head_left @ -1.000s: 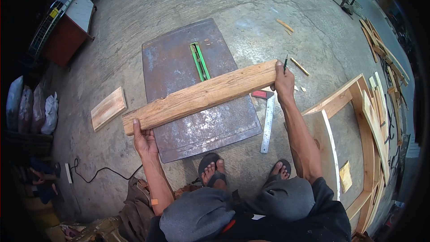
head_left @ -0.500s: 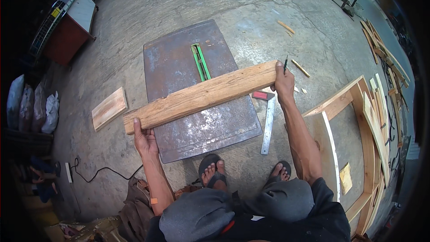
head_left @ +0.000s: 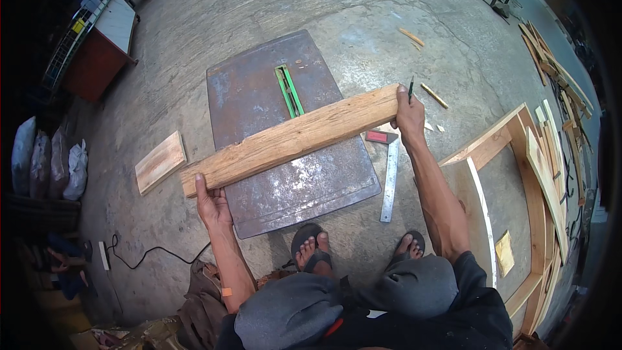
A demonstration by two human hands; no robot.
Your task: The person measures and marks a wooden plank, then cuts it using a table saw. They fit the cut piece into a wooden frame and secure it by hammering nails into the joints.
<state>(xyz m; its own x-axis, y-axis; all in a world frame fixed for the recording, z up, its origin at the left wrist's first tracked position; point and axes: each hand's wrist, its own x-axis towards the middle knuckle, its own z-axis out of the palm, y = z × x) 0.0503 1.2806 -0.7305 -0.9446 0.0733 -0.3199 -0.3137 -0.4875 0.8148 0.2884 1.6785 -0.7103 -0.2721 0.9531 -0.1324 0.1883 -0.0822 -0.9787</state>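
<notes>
A long wooden plank (head_left: pixel 295 136) spans slantwise between my hands, its right end farther off than its left. My left hand (head_left: pixel 212 204) grips the left end, thumb on top and fingers beneath. At the other end, my right hand (head_left: pixel 409 116) is closed on the plank, and a dark pencil (head_left: pixel 411 86) sticks up from the same hand. Behind and below the plank lies a worn metal sheet (head_left: pixel 259 68) on the concrete. A green spirit level (head_left: pixel 289 91) rests on it, partly hidden by the plank. Beside the sheet lies a try square (head_left: pixel 389 181) with a red-marked handle.
Left of the sheet lies a short board (head_left: pixel 161 162). A wooden frame (head_left: pixel 534 220) stands at my right, with a pile of wood strips (head_left: pixel 557 78) beyond it. Full sacks (head_left: pixel 48 162) and a black cable (head_left: pixel 159 246) are at the left. Wood scraps (head_left: pixel 412 37) lie ahead.
Hardly anything differs. The view has shifted slightly, while both hands keep hold of the plank at the same slant.
</notes>
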